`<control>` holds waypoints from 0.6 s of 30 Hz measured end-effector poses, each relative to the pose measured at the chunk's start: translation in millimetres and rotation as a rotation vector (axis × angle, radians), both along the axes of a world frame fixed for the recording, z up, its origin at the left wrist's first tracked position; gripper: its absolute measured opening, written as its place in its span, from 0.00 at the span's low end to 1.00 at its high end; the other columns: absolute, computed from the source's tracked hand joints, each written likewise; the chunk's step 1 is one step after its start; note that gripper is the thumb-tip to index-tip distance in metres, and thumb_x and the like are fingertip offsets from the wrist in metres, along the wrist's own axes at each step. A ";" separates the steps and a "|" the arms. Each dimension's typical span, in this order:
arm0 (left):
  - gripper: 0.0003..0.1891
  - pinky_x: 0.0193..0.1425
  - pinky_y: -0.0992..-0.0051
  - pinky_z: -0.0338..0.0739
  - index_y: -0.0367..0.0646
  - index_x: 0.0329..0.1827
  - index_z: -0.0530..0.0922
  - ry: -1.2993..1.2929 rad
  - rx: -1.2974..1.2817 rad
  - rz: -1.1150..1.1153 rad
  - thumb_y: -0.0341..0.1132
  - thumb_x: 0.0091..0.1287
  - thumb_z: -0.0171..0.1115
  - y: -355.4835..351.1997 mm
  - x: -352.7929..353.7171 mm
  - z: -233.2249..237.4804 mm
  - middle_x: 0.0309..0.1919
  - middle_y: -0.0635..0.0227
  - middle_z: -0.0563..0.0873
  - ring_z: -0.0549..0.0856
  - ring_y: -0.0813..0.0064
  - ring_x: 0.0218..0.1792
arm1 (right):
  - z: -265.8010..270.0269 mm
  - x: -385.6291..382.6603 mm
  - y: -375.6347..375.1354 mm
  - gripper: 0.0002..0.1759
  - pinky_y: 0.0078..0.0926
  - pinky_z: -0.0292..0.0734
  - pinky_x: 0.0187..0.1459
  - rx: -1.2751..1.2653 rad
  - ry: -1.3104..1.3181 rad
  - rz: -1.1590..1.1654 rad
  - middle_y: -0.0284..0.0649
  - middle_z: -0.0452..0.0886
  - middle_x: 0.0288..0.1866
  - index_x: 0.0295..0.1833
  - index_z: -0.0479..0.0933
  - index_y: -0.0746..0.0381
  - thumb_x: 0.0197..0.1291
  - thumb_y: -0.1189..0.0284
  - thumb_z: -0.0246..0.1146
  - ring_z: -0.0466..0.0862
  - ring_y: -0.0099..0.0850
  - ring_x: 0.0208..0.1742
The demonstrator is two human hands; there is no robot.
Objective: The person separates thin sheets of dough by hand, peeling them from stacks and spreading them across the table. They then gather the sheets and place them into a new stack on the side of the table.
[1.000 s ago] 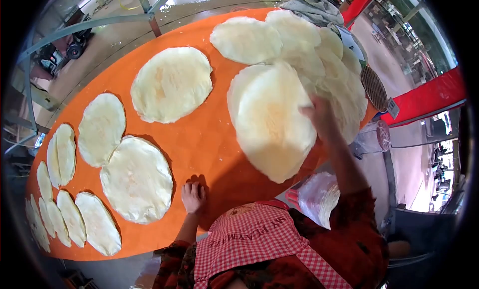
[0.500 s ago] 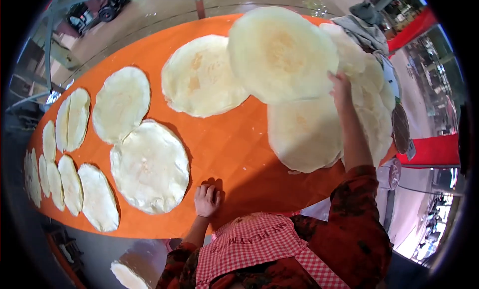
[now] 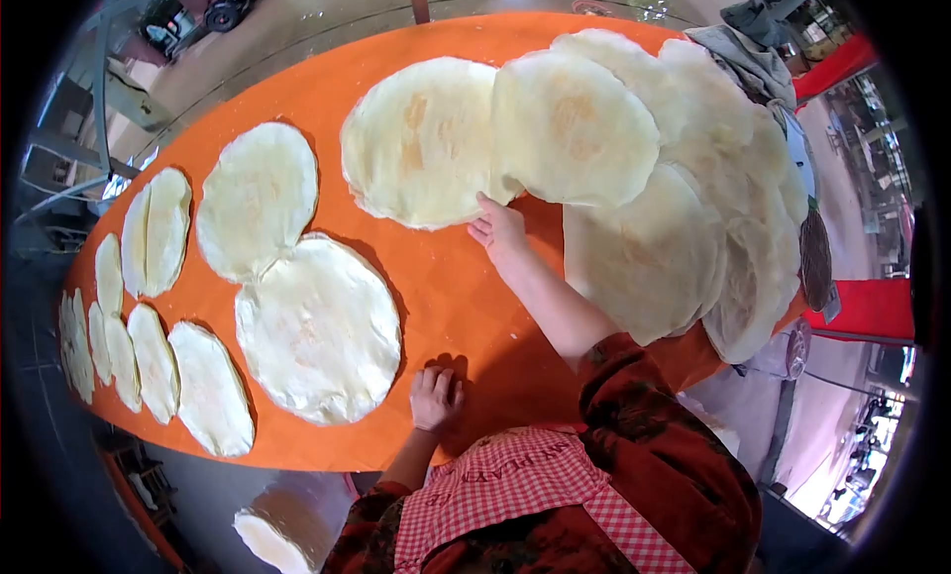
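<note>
Head view: we have our right hand (image 3: 500,229) at the lower edge of the near-round sheet (image 3: 421,143), thumb and forefinger close together at its rim; we cannot tell whether they pinch it. Our left hand (image 3: 436,398) rests on the orange desk (image 3: 475,316), its fingers slightly bent and holding nothing.

Just right of the near-round sheet, a second sheet (image 3: 580,128) touches it and reaches the fanned pile (image 3: 708,148), whose overlapping layers crowd the right end of the desk. Beside that pile we see a grey cloth (image 3: 758,64) at the far corner and a dark oval mat (image 3: 815,257) by the edge.

To our left, a crinkled sheet (image 3: 317,326) touches a smoother sheet (image 3: 258,200), and smaller-looking sheets (image 3: 211,388) line the left end. Our checked apron (image 3: 505,490) meets the near edge, between our forearms.
</note>
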State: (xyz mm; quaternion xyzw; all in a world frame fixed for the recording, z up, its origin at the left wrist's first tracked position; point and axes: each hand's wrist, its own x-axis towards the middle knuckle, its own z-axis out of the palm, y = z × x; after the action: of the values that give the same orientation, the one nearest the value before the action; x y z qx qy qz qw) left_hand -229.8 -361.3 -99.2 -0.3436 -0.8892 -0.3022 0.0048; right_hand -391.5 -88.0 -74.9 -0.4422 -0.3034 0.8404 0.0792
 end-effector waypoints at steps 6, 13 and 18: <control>0.13 0.39 0.62 0.76 0.40 0.37 0.78 -0.073 0.071 0.004 0.32 0.49 0.66 -5.2 -1.9 3.0 0.36 0.60 0.78 0.78 0.57 0.37 | 11.6 -51.1 -16.2 0.22 0.37 0.81 0.41 0.078 0.058 -0.030 0.42 0.76 0.51 0.57 0.69 0.64 0.57 0.72 0.62 0.79 0.41 0.46; 0.11 0.42 0.67 0.76 0.41 0.39 0.78 -0.156 0.243 -0.086 0.31 0.52 0.66 -26.0 -2.0 12.5 0.36 0.62 0.79 0.79 0.62 0.39 | 121.1 -153.6 -22.3 0.26 0.41 0.85 0.27 0.792 -0.035 0.111 0.44 0.76 0.52 0.58 0.64 0.61 0.52 0.80 0.60 0.83 0.43 0.41; 0.08 0.51 0.76 0.74 0.42 0.44 0.77 -1.108 0.931 -0.006 0.36 0.66 0.61 -83.9 -37.7 42.8 0.41 0.70 0.81 0.80 0.75 0.43 | 301.0 -119.3 -106.1 0.17 0.30 0.84 0.31 1.397 0.080 0.551 0.44 0.81 0.38 0.48 0.74 0.69 0.49 0.77 0.61 0.85 0.34 0.36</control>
State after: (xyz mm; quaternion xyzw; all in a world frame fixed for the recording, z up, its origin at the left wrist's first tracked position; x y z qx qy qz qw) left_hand -267.5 -445.2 -56.4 -0.1048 -0.5391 -0.7794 -0.3016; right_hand -510.8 -194.1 226.1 -0.1663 -0.8625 0.4573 0.1390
